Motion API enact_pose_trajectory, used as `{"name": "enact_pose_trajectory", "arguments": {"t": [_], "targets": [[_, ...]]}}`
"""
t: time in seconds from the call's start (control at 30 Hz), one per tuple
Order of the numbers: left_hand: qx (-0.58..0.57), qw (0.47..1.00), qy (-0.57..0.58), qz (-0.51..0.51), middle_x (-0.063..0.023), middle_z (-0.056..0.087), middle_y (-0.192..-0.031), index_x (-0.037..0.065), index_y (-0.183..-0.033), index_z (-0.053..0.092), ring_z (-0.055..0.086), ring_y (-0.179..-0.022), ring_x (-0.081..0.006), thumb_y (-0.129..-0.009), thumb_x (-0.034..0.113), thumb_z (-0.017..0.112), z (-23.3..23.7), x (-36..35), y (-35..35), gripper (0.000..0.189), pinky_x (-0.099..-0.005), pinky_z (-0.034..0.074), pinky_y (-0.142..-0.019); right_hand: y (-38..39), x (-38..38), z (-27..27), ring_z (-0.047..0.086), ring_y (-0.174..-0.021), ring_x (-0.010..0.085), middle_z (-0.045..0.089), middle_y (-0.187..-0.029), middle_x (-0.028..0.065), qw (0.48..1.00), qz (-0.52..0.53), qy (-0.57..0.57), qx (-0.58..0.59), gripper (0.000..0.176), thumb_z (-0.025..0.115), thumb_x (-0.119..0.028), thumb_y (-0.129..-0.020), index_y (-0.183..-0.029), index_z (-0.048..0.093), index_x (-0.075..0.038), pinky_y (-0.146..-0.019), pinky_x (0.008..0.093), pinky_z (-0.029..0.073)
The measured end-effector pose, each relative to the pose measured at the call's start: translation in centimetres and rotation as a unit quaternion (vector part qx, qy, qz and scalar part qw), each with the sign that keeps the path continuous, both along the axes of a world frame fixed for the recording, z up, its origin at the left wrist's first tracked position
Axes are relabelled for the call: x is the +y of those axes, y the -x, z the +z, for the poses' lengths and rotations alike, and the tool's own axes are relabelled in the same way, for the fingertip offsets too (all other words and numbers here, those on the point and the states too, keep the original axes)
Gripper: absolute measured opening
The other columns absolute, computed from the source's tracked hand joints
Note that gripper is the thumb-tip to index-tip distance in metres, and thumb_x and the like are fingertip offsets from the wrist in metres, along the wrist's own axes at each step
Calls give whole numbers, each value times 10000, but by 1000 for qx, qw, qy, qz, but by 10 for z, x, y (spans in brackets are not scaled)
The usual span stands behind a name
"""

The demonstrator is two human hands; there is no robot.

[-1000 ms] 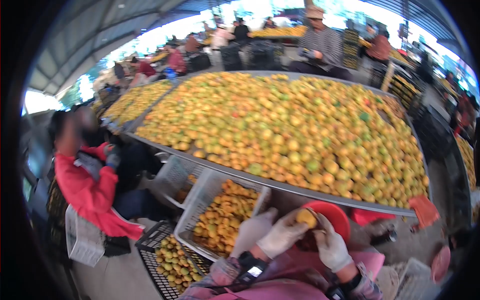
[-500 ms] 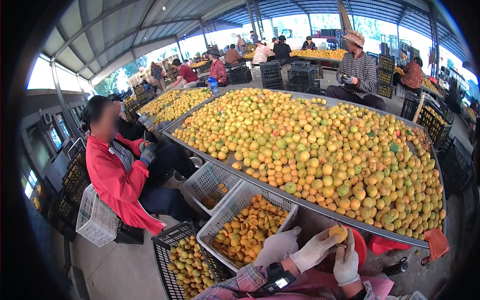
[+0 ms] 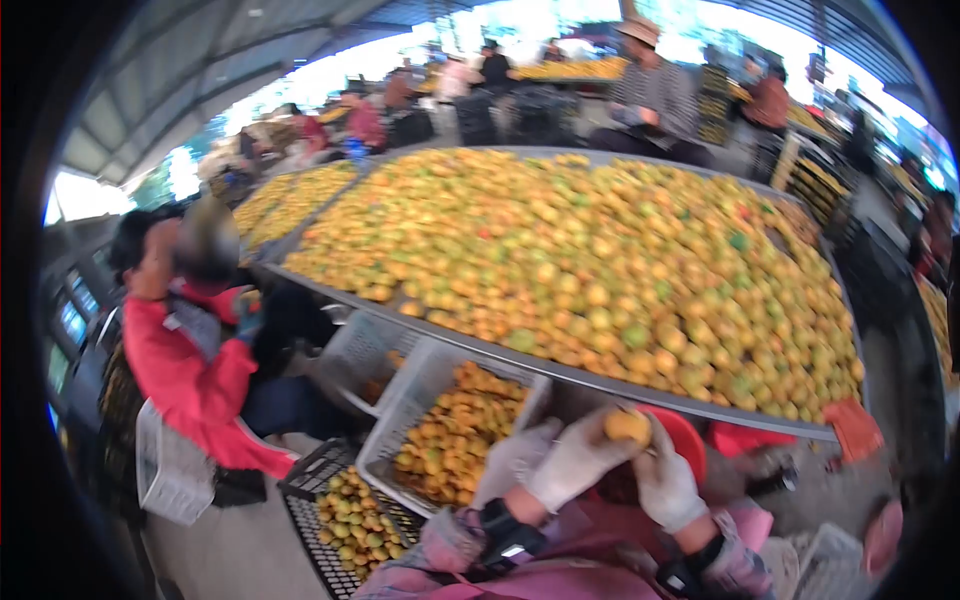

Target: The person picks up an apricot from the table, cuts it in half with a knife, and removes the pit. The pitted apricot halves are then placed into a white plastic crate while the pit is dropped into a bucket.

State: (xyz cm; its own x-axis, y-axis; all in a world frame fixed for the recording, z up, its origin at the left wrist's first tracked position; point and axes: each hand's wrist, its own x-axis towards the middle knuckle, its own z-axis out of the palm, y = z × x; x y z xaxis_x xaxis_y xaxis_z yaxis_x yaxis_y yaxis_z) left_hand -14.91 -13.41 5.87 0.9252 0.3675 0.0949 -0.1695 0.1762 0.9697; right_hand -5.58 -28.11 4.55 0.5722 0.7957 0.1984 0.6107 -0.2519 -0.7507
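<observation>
In a white glove, my left hand [image 3: 580, 462] is closed on a yellow-orange apricot [image 3: 627, 427], held up near the table's front edge. My right hand [image 3: 668, 488], also gloved in white, is beside the fruit with its fingers drawn together. Blur hides what, if anything, those fingers hold. Just behind them is a red tub [image 3: 682, 437]. Left of my hands, a white crate [image 3: 375, 468] contains halved apricots [image 3: 462, 425]. A black crate [image 3: 305, 490] with whole greenish-yellow fruit [image 3: 360, 525] stands nearer to me.
A metal-edged table [image 3: 480, 352] heaped with apricots [image 3: 590, 270] stretches ahead. At left sits a person in a red jacket [image 3: 190, 365]; another in a checked shirt [image 3: 655, 95] sits across the table. An orange cloth [image 3: 853, 430] hangs at the right corner. Another grey-white crate [image 3: 350, 345] adjoins the table.
My view has swung, so the scene sits further left and higher, and is blurred. The apricot stays in my left hand but now shows a rounder side instead of a flat, disc-like face.
</observation>
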Motion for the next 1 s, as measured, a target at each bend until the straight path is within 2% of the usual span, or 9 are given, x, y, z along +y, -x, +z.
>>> {"name": "enact_pose_trajectory", "arguments": {"t": [0.17, 0.3, 0.37, 0.5, 0.57, 0.67, 0.8, 0.93, 1.0], "targets": [[-26, 967, 253, -33, -16, 580, -1199, 19, -1307, 506, 537, -1125, -123, -901, 378, 692, -7, -18, -1, 573, -280, 436, -973, 9, -1, 1, 651, -664, 389, 663, -776, 195, 996, -37, -76, -36, 657, 572, -179, -932, -1486, 252, -34, -577, 467, 519], [35, 994, 105, -9, -35, 615, -1159, 12, -1276, 535, 566, -1073, -129, -908, 315, 701, 9, -5, 1, 505, -274, 435, -965, 0, -11, 8, 649, -681, 389, 664, -838, 211, 995, -1, -86, -51, 647, 567, -177, -940, -1489, 254, -39, -578, 446, 518], [122, 979, -161, -21, -38, 625, -1139, 10, -1266, 545, 572, -1049, -126, -894, 309, 717, 36, -3, 1, 508, -262, 430, -958, -3, -12, 7, 650, -690, 392, 667, -868, 215, 994, 11, -89, -68, 641, 565, -179, -942, -1488, 259, -41, -579, 449, 517], [135, 978, -160, -15, -35, 619, -1143, 6, -1274, 538, 569, -1046, -123, -882, 302, 728, 25, -7, -3, 526, -249, 435, -938, -1, -13, 0, 649, -715, 411, 672, -927, 211, 994, -6, -98, -37, 602, 545, -181, -953, -1476, 285, -34, -599, 457, 525], [4, 991, 133, -10, -36, 617, -1146, 7, -1278, 536, 573, -1042, -126, -889, 277, 720, -4, -17, -8, 508, -248, 444, -926, 3, -9, -1, 649, -720, 415, 673, -934, 206, 991, -20, -125, -39, 593, 540, -183, -955, -1470, 292, -26, -606, 459, 528], [8, 976, 217, -8, -38, 616, -1147, 9, -1284, 534, 575, -1039, -124, -893, 259, 712, -3, -26, -7, 497, -253, 452, -922, 8, -11, -1, 650, -724, 417, 669, -951, 208, 991, -36, -122, -32, 590, 540, -182, -956, -1462, 294, -4, -612, 451, 533], [136, 973, -186, -21, -57, 565, -1251, -10, -1343, 462, 524, -1148, -133, -861, 342, 747, 33, -12, -2, 661, -278, 398, -1003, 0, -17, 1, 654, -743, 410, 666, -971, 212, 996, -16, -80, -30, 584, 542, -194, -957, -1456, 307, -3, -620, 443, 535], [127, 963, -236, 12, -64, 610, -1180, -9, -1316, 495, 573, -1080, -133, -883, 249, 718, 38, -20, -3, 550, -270, 449, -955, -2, -13, -10, 658, -748, 401, 667, -954, 212, 988, 2, -154, -28, 579, 549, -204, -957, -1454, 317, -16, -630, 432, 537], [-5, 993, 118, 4, -89, 614, -1182, -12, -1318, 489, 582, -1062, -127, -852, 229, 741, 8, -25, -8, 581, -279, 468, -926, 2, -11, 0, 660, -754, 398, 667, -958, 210, 987, -9, -158, -34, 584, 552, -204, -957, -1456, 312, -18, -634, 428, 538]]}}
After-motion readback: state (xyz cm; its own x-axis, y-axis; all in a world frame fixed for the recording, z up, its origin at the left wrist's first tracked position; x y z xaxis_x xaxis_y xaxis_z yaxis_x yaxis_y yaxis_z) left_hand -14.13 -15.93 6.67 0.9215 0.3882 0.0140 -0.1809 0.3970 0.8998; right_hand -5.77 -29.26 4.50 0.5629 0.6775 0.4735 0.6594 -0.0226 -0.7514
